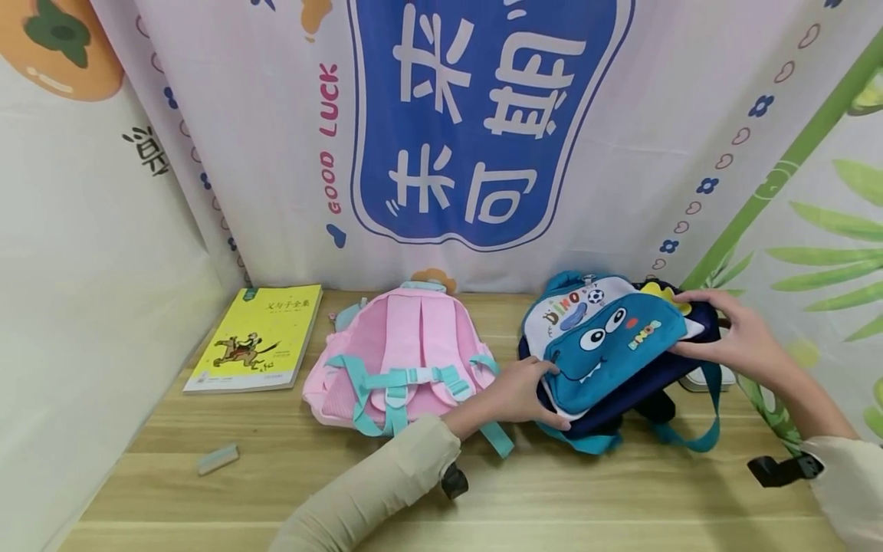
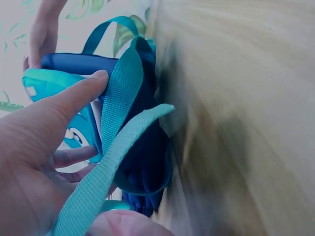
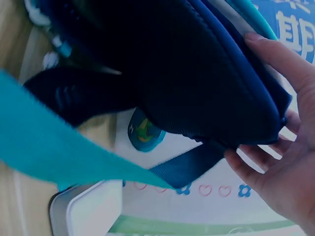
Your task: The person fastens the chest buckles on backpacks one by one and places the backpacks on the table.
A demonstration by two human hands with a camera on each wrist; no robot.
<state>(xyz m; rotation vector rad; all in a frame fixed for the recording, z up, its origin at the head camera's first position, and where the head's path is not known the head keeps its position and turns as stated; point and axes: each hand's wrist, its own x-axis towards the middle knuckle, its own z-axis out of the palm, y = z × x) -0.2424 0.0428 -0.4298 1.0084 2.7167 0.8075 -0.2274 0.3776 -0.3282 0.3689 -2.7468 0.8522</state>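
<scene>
Backpack of blue cloth with a dinosaur face (image 1: 618,349) tilts on the brown wooden table (image 1: 552,506). Left hand (image 1: 522,392) and right hand (image 1: 736,336) hold its sides, spread wide. Holding steady seems the step; the next move likely needs both.

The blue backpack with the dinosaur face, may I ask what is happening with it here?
A person is holding the blue backpack with both hands: the left hand at its left side, the right hand at its right. Next to it, the pink backpack lies with its straps upward. Farther left, a yellow book lies on the wooden table.
</scene>
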